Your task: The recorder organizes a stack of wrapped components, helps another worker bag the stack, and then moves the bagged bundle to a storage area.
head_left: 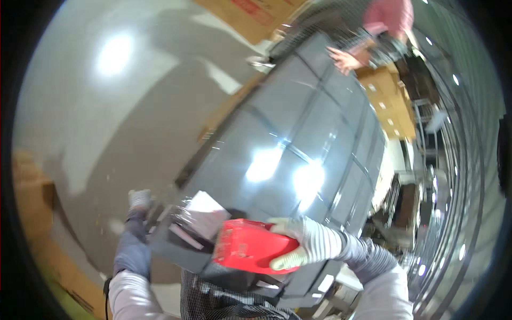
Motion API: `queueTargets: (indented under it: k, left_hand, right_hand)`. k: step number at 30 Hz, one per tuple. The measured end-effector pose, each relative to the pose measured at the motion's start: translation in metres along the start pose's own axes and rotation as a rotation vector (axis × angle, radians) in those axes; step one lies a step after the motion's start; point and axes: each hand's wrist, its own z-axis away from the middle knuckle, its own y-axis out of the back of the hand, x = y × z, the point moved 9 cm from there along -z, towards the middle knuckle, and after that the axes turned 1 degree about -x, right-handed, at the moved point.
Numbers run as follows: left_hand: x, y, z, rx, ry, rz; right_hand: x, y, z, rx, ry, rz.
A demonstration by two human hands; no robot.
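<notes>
My right hand (293, 242), in a striped glove, is wrapped round the right end of a red boxy object (250, 245) with a rough left edge; its exact kind I cannot make out. It is held over the near end of a broad stack of dark grey boxes (288, 112) covered in shiny clear film. White paper sheets (205, 210) lie under the film beside the red object. Out past the stack's left near corner is my left hand (140, 200), also gloved. Motion blurs its fingers, and nothing shows plainly in it.
At the stack's far end another person's hand (345, 61) reaches over the top. Brown cartons (386, 96) stand to the right, and another large carton (256, 16) lies at the back. Grey floor (133, 122) stretches along the left, with cardboard (37, 213) at the edge.
</notes>
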Motion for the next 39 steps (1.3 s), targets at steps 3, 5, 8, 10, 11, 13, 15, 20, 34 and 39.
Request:
queueTargets:
  k: [3, 5, 8, 10, 11, 13, 15, 20, 34, 39]
  left_hand:
    - [-0.086, 0.046, 0.092, 0.552, 0.151, 0.754]
    - [-0.039, 0.109, 0.174, 0.935, 0.068, 0.959]
    - [0.070, 0.168, 0.363, 1.415, 0.005, 1.199]
    - [0.177, 0.150, 0.455, 1.484, -0.160, 1.233]
    - [0.252, 0.133, 0.491, 1.450, -0.239, 1.058]
    - [0.450, 0.094, 0.526, 0.836, -0.762, 0.732]
    - [0.612, -0.004, 0.548, 0.178, -1.060, 0.829]
    - [0.787, -0.303, 0.420, -0.047, -0.570, 0.771]
    - [0.672, -0.329, 0.410, 0.227, -0.185, 1.733]
    - [0.556, -0.360, 0.398, 0.405, 0.263, 2.057]
  right_hand:
    - [-0.005, 0.004, 0.055, 0.133, 0.185, 0.077]
    - [0.036, 0.003, 0.118, 0.199, 0.082, 0.045]
    - [0.076, -0.013, 0.195, 0.275, 0.132, 0.025]
    - [0.111, -0.027, 0.236, 0.285, 0.088, -0.098]
    - [0.121, -0.031, 0.254, 0.294, 0.066, -0.108]
    - [0.151, -0.048, 0.288, 0.335, 0.081, -0.064]
    - [0.164, -0.058, 0.299, 0.391, 0.114, 0.070]
    - [0.205, -0.076, 0.340, 0.517, 0.156, 0.212]
    - [0.672, -0.324, 0.502, 0.461, -0.261, -0.368]
    - [0.683, -0.343, 0.428, 0.568, -0.407, -0.244]
